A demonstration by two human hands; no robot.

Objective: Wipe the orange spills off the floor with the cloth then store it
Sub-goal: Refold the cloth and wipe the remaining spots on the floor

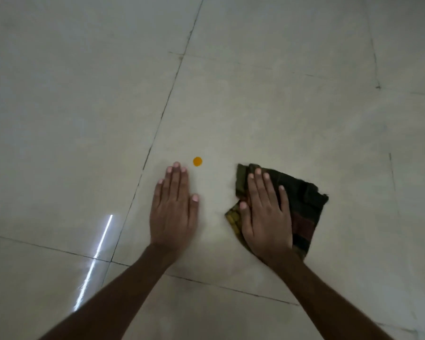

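One round orange spill [197,161]; folded dark cloth [304,212] under flat right hand [265,214].

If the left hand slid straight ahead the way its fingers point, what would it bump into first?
Probably nothing: the left hand points up the bare floor tile. The orange spill sits just right of its fingertips, so it would narrowly miss.

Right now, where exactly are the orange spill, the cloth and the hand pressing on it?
orange spill [197,161]: head view, middle of the round drop.
cloth [304,212]: head view, bare dark fabric right of the hand.
right hand [265,212]: head view, back of the hand.
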